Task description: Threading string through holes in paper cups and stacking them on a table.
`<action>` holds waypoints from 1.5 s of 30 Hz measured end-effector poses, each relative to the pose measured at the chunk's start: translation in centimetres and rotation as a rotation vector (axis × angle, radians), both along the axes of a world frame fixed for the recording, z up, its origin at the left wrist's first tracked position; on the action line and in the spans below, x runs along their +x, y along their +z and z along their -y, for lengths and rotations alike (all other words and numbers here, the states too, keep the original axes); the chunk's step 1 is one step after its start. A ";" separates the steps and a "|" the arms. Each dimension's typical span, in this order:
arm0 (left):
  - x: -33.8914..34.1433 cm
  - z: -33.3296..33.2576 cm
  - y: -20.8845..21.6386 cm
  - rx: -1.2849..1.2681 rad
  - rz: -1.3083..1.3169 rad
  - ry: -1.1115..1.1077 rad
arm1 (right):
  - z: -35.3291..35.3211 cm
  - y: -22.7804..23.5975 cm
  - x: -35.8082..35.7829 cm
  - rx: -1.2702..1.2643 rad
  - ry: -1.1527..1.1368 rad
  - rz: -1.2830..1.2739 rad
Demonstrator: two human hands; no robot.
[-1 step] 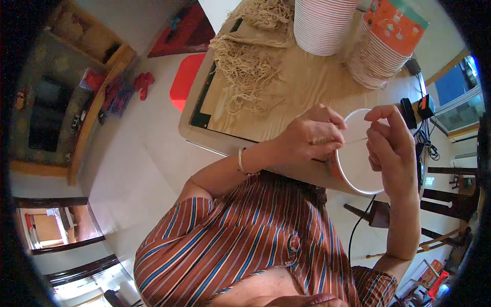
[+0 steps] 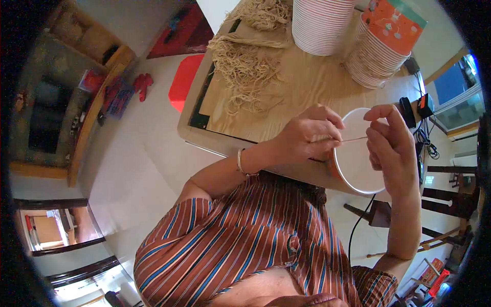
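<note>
- A thin strand [image 2: 354, 139], pale and drawn nearly straight, runs between the two hands, over the mouth of a white-lined tub [image 2: 360, 171].
- Left hand [image 2: 319, 132]: the grip is closed, thumb and fingertips pinched together on one end of the strand.
- Right hand [image 2: 387, 140]: the grip is clamped on the other end at the thumb and curled fingers, while the index finger arches above, its tip apart from the thumb; which finger presses the strand is hard to tell.
- The tub, orange outside, opens upward at the near edge of the worktop [image 2: 312, 84]; the right hand covers part of its rim, and whether they touch is unclear.
- Beyond the left hand, a tangled heap of tan strands [image 2: 248, 69] lies on the worktop.
- At the far side stand a tall stack of white cups [image 2: 323, 25] and, right of it, a second stack [image 2: 376, 59] topped by an orange patterned cup [image 2: 394, 23].
- A red stool [image 2: 183, 84] stands beside the worktop's left side.
</note>
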State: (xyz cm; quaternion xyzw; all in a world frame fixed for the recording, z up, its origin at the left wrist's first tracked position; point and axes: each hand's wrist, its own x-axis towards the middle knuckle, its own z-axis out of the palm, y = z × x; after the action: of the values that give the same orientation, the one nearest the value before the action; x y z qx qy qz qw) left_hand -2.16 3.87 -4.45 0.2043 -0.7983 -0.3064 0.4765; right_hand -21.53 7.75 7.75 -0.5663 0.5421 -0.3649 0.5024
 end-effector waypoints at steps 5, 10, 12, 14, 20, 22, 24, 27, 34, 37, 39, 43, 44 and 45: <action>-0.6 -0.2 -0.5 0.147 -0.052 0.050 | 1.5 0.9 -3.4 -0.100 0.140 -0.178; -0.8 -0.3 -0.5 0.116 -0.041 0.121 | 3.2 0.2 -7.3 -0.081 0.118 -0.271; -1.0 -0.3 -0.4 0.106 -0.052 0.122 | 4.3 -1.0 -8.8 -0.097 0.149 -0.413; -1.2 -0.2 -0.2 0.098 -0.062 0.125 | 4.9 -1.6 -8.6 -0.067 0.084 -0.379; -1.6 -0.3 -0.1 0.110 -0.052 0.197 | 8.1 -5.4 -8.0 -0.360 0.060 -0.267; -1.8 -0.4 -0.1 0.099 -0.036 0.218 | 8.9 -5.7 -7.5 -0.209 0.010 -0.340; -1.9 -0.4 -0.1 0.065 -0.024 0.215 | 9.9 -6.9 -7.7 -0.239 0.060 -0.340; -2.1 -0.7 0.0 0.087 -0.052 0.210 | 10.3 -7.3 -7.0 -0.243 0.129 -0.453; -2.3 -1.5 0.2 0.584 -0.079 0.210 | 10.7 -8.7 -7.3 -0.104 0.161 -0.394; -2.5 -1.7 -0.5 0.598 -0.232 0.200 | 10.1 -8.9 -7.5 -0.089 0.095 -0.464; -2.4 -1.5 -0.6 0.484 -0.164 0.217 | 9.6 -8.5 -7.7 0.031 0.076 -0.440; -2.3 -2.0 -0.2 0.430 -0.049 0.213 | 8.8 -9.0 -9.2 0.090 0.111 -0.379; -2.7 -2.2 0.1 0.324 -0.082 0.251 | 8.5 -9.4 -9.7 0.120 0.093 -0.300; -2.7 -2.4 0.3 0.325 -0.081 0.243 | 8.3 -9.7 -10.0 0.145 0.079 -0.218</action>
State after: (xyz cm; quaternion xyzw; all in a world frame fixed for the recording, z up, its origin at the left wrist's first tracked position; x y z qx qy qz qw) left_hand -4.91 6.26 -4.19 0.3610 -0.6879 -0.3794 0.5025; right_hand -31.52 -0.55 -1.90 -0.5859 0.5956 -0.2409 0.4939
